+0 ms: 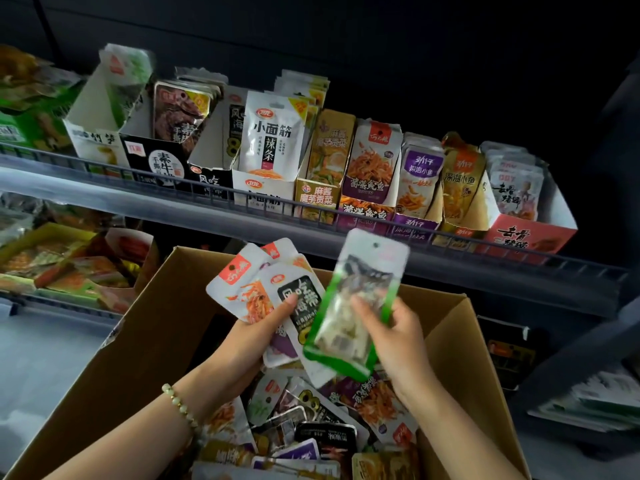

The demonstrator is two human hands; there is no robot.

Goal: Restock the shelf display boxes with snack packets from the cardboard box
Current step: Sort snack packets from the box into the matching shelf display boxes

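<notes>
Green packet (360,306) pinched upright by right hand (391,337), thumb on front; view blurred. Fan of packets (266,292) gripped by left hand (256,337), thumb pressed across. Both held over open cardboard box (460,327), loose packets heaped inside.

Risk: fan likely spilled if left grip loosened; green packet possibly misfiled, display boxes (263,188) crowded together.

Wire-railed shelf (346,216) above; dark wall (415,64) behind; lower shelf (69,268) stocked at left.
</notes>
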